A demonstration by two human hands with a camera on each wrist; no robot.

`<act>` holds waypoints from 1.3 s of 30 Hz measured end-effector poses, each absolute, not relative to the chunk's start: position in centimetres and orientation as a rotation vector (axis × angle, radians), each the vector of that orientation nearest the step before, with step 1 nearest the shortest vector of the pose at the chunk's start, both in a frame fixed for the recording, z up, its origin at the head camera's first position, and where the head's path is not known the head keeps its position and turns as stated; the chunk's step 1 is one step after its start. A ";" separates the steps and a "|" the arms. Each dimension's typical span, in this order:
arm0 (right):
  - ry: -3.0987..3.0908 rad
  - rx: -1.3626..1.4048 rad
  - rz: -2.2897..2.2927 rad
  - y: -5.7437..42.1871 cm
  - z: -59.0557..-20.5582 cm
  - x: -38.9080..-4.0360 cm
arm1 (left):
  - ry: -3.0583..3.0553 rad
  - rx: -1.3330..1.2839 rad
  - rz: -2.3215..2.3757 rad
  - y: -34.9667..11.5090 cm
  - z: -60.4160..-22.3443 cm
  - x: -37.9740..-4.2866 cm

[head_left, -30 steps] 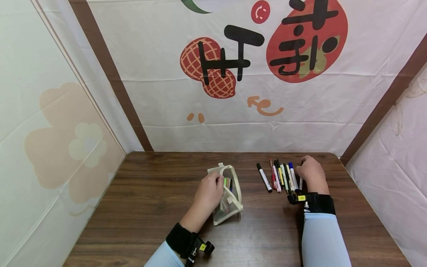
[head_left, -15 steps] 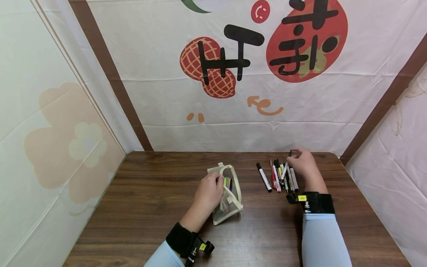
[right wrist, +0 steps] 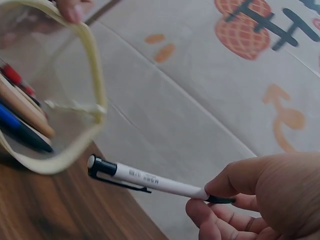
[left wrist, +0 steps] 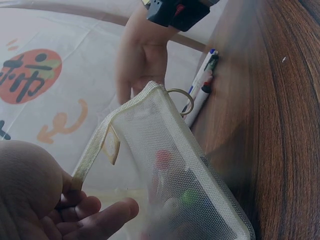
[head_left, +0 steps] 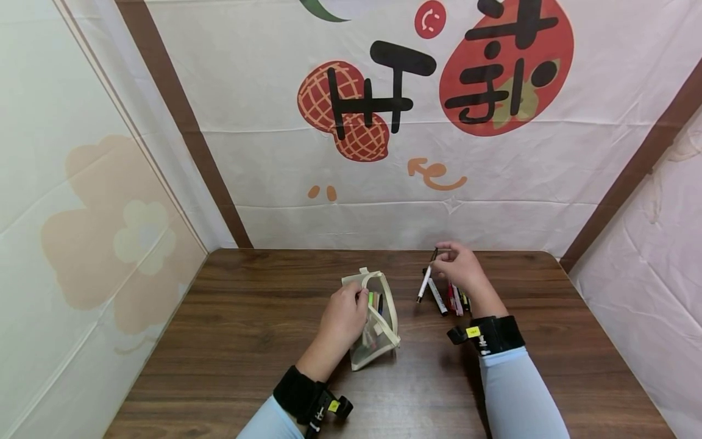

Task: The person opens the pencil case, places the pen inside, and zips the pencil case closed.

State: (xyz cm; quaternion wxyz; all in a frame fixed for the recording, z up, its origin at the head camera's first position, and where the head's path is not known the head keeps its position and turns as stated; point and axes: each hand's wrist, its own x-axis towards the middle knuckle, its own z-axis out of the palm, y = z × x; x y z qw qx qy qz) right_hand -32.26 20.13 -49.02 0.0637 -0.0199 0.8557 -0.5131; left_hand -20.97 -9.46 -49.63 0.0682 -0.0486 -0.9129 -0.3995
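Observation:
My left hand [head_left: 342, 314] pinches the rim of a pale mesh pencil case [head_left: 363, 358], which lies with its mouth held open. Several pens show inside it, among them a blue one [right wrist: 22, 129] and a red one [right wrist: 15, 76]. Between thumb and fingertips, my right hand [head_left: 465, 272] holds a white ballpoint pen [right wrist: 167, 185] with a black clip and black grip end. Its clip end points toward the case's mouth, still apart from it. In the head view that pen hangs above a white marker with black ends [head_left: 438, 297] lying on the table.
A row of several pens [head_left: 457, 301] lies under my right forearm and hand, partly hidden by them. The brown wooden table [head_left: 247, 341] ends at a white printed cloth [head_left: 274, 183] behind, and more cloth hangs at both sides.
My right hand has lifted the white pen from the right end of the row and carried it left, toward the pencil case. The left hand and the case have stayed in place.

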 end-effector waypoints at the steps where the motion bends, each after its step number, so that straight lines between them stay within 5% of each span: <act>1: 2.571 -0.065 -1.554 19.7 -49.1 -32.3 | -2.751 -0.147 -1.202 -9.5 -49.6 -21.0; 20: 2.450 -0.299 -1.545 12.2 -49.9 -30.0 | -2.756 -0.145 -1.193 -9.4 -49.5 -21.0; 39: 2.186 -0.489 -1.491 9.9 -50.9 -29.4 | -2.745 -0.155 -1.210 -9.6 -49.7 -21.1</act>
